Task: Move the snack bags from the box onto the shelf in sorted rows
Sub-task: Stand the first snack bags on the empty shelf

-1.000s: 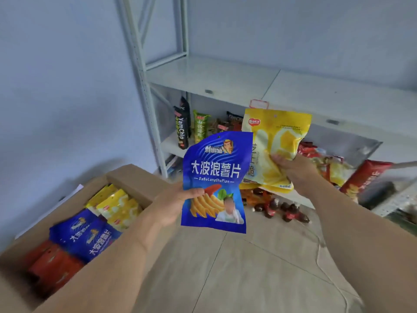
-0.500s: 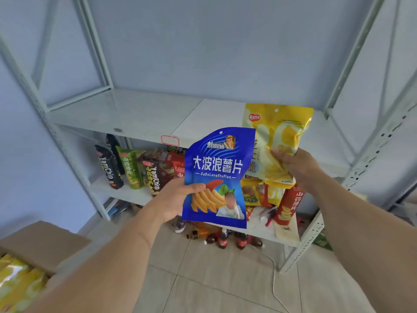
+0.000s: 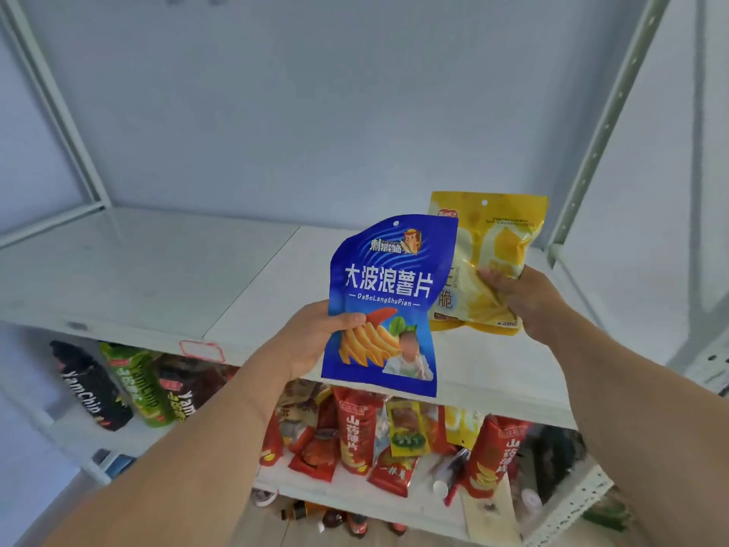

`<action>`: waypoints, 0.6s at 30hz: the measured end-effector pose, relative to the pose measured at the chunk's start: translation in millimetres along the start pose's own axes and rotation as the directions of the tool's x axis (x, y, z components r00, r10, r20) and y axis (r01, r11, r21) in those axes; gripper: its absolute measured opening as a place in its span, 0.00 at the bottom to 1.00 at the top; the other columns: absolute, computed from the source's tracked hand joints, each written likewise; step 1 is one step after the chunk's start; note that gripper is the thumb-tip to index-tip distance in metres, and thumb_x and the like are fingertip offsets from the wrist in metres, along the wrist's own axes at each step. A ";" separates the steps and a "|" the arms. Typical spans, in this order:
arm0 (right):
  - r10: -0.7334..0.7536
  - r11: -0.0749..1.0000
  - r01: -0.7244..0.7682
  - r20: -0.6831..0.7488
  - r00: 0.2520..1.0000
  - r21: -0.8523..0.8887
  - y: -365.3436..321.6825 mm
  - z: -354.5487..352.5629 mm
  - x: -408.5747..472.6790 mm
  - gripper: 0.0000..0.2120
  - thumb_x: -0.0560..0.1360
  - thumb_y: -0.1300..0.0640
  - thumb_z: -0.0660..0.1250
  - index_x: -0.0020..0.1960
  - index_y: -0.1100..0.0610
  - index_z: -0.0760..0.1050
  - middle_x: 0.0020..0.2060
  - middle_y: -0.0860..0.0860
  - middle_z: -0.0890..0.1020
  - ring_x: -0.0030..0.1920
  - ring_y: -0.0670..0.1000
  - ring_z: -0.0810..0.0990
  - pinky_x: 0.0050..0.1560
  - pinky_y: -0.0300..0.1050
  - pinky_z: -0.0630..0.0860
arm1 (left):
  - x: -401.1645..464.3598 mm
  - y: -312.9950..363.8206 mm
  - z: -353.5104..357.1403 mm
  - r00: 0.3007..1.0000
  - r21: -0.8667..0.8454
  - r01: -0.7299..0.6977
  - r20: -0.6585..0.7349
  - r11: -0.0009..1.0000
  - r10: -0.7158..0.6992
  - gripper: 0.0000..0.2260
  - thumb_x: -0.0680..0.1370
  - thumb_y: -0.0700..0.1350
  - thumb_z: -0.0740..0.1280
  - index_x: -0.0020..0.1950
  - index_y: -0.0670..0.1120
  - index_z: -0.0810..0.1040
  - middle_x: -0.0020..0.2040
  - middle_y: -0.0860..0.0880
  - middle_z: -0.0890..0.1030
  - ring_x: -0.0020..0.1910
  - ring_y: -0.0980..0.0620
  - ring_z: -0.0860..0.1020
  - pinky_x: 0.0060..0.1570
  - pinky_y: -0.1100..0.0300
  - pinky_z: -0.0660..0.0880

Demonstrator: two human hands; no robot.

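Note:
My left hand [image 3: 311,337] grips a blue snack bag [image 3: 388,302] by its left edge and holds it upright in front of the white metal shelf [image 3: 150,270]. To its right and slightly farther, my right hand [image 3: 524,300] holds a yellow snack bag [image 3: 493,246] by its lower right side, above the shelf's upper board. The blue bag overlaps the yellow bag's left edge. The upper board carries no bags. The box is out of view.
The board below [image 3: 355,495] holds dark and green YamChip bags [image 3: 118,384] at the left and a jumble of red and yellow snack bags [image 3: 359,436] at the middle and right. Small bottles [image 3: 339,521] lie on the floor underneath. Shelf posts [image 3: 607,120] rise at both sides.
My view has swung from the box up to the shelf. Both hands have carried their bags up and closer to the upper board, and the box has left the view.

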State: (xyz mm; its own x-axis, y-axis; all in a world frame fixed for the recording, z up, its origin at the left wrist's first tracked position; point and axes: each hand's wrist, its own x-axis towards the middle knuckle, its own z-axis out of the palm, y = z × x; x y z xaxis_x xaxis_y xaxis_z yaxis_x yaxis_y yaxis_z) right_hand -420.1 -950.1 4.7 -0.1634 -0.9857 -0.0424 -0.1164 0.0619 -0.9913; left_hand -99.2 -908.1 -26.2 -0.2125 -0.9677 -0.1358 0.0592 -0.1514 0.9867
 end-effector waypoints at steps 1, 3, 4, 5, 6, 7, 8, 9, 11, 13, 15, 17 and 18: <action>0.003 1.000 -0.003 -0.010 1.000 0.015 -0.9 -3.4 19.3 0.32 0.66 0.39 0.77 0.65 0.52 0.78 0.56 0.50 0.85 0.55 0.56 0.84 0.59 0.59 0.79 | 19.0 4.1 -1.1 1.000 0.012 -0.006 0.011 1.000 0.006 0.11 0.78 0.41 0.70 0.59 0.42 0.81 0.55 0.42 0.86 0.52 0.44 0.84 0.57 0.48 0.80; 0.019 0.999 -0.018 -0.028 0.999 0.035 0.6 -9.8 57.0 0.34 0.63 0.38 0.79 0.64 0.51 0.79 0.56 0.49 0.85 0.55 0.56 0.84 0.60 0.60 0.79 | 55.5 11.6 -3.5 0.999 0.019 -0.015 0.029 1.000 0.014 0.11 0.77 0.41 0.69 0.60 0.42 0.81 0.56 0.44 0.86 0.53 0.46 0.84 0.56 0.50 0.80; 0.033 0.999 -0.032 -0.029 0.999 0.037 2.8 -13.4 74.8 0.36 0.60 0.36 0.80 0.64 0.51 0.79 0.56 0.49 0.85 0.55 0.57 0.84 0.60 0.60 0.79 | 71.7 14.5 -3.9 0.999 0.019 -0.013 0.034 1.000 0.012 0.12 0.77 0.41 0.70 0.60 0.42 0.81 0.56 0.44 0.86 0.53 0.46 0.84 0.55 0.51 0.80; 0.053 0.998 -0.052 -0.032 0.998 0.039 7.3 -17.6 94.0 0.38 0.58 0.35 0.81 0.63 0.50 0.79 0.56 0.49 0.85 0.55 0.57 0.84 0.60 0.61 0.79 | 87.8 16.4 -4.1 0.999 0.017 -0.007 0.036 1.000 0.007 0.12 0.77 0.41 0.70 0.60 0.43 0.81 0.55 0.44 0.86 0.53 0.47 0.84 0.54 0.52 0.80; 0.072 0.997 -0.071 -0.039 0.997 0.044 10.9 -21.1 112.2 0.39 0.56 0.34 0.81 0.63 0.49 0.80 0.56 0.50 0.85 0.55 0.58 0.84 0.60 0.62 0.79 | 104.2 18.3 -4.0 0.999 0.013 -0.001 0.035 1.000 0.000 0.12 0.77 0.41 0.70 0.60 0.43 0.80 0.55 0.45 0.86 0.53 0.47 0.84 0.53 0.53 0.80; 0.082 0.996 -0.080 -0.047 0.996 0.048 12.4 -23.6 129.5 0.39 0.57 0.35 0.82 0.63 0.50 0.79 0.56 0.50 0.85 0.56 0.58 0.84 0.60 0.62 0.78 | 121.0 20.3 -4.0 0.999 0.011 -0.001 0.032 1.000 0.000 0.11 0.77 0.42 0.70 0.59 0.44 0.80 0.54 0.46 0.86 0.53 0.47 0.84 0.52 0.53 0.80; 0.086 0.995 -0.084 -0.057 0.995 0.049 14.3 -26.3 147.3 0.35 0.61 0.37 0.81 0.64 0.51 0.79 0.56 0.51 0.84 0.56 0.58 0.83 0.61 0.62 0.78 | 137.5 22.8 -3.8 1.000 0.010 -0.005 0.030 1.000 0.005 0.11 0.77 0.42 0.69 0.58 0.45 0.81 0.53 0.47 0.87 0.52 0.48 0.84 0.50 0.54 0.80; 0.087 0.996 -0.085 -0.074 0.993 0.036 13.7 -27.0 162.6 0.31 0.66 0.41 0.79 0.65 0.52 0.78 0.57 0.52 0.84 0.56 0.59 0.82 0.62 0.62 0.77 | 153.7 24.7 -3.8 0.999 0.011 -0.015 0.032 1.000 0.014 0.10 0.77 0.42 0.69 0.58 0.46 0.81 0.52 0.48 0.87 0.51 0.49 0.85 0.49 0.54 0.80; 0.101 0.995 -0.101 -0.104 0.989 0.009 17.4 -29.7 196.1 0.25 0.71 0.45 0.77 0.64 0.54 0.78 0.55 0.52 0.83 0.56 0.58 0.82 0.63 0.60 0.77 | 184.5 26.2 -2.7 0.999 0.006 -0.026 0.036 1.000 0.026 0.12 0.74 0.45 0.70 0.57 0.47 0.81 0.51 0.49 0.87 0.51 0.49 0.85 0.49 0.54 0.80; 0.124 0.992 -0.125 -0.083 0.989 -0.002 23.1 -33.1 227.9 0.21 0.72 0.46 0.76 0.60 0.54 0.78 0.53 0.52 0.84 0.55 0.58 0.82 0.62 0.59 0.78 | 213.4 26.1 -1.7 0.999 -0.019 -0.027 0.030 0.999 0.028 0.15 0.72 0.46 0.71 0.57 0.47 0.81 0.52 0.48 0.87 0.51 0.49 0.85 0.49 0.54 0.81; 0.141 0.990 -0.141 -0.055 0.989 -0.005 29.5 -38.6 255.3 0.24 0.69 0.43 0.78 0.61 0.53 0.79 0.54 0.52 0.84 0.55 0.58 0.83 0.62 0.60 0.78 | 240.2 24.0 0.2 0.999 -0.031 -0.031 0.031 0.999 0.032 0.16 0.71 0.47 0.71 0.58 0.47 0.80 0.52 0.48 0.87 0.51 0.49 0.85 0.49 0.54 0.81; 0.155 0.988 -0.155 -0.034 0.987 0.015 34.4 -45.5 282.8 0.31 0.64 0.41 0.79 0.63 0.51 0.78 0.55 0.52 0.85 0.55 0.58 0.84 0.62 0.61 0.78 | 264.4 23.1 1.0 0.999 -0.036 -0.028 0.027 0.999 0.029 0.16 0.71 0.47 0.71 0.59 0.46 0.80 0.53 0.47 0.86 0.52 0.49 0.84 0.50 0.53 0.81; 0.157 0.987 -0.156 -0.029 0.987 0.031 36.1 -48.6 296.3 0.34 0.62 0.40 0.80 0.64 0.51 0.78 0.56 0.52 0.85 0.56 0.58 0.84 0.62 0.61 0.78 | 275.4 22.7 1.1 0.999 -0.037 -0.023 0.027 0.999 0.024 0.16 0.72 0.46 0.71 0.59 0.46 0.80 0.54 0.47 0.86 0.53 0.48 0.84 0.51 0.53 0.81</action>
State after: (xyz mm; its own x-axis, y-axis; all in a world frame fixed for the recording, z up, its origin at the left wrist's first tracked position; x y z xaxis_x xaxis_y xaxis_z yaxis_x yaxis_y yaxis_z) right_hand -520.4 -1232.3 -37.6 -0.2077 -0.9587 -0.1942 -0.0590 0.2104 -0.9758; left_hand -157.4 -1177.8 -41.1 -0.2375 -0.9652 -0.1100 0.1001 -0.1369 0.9855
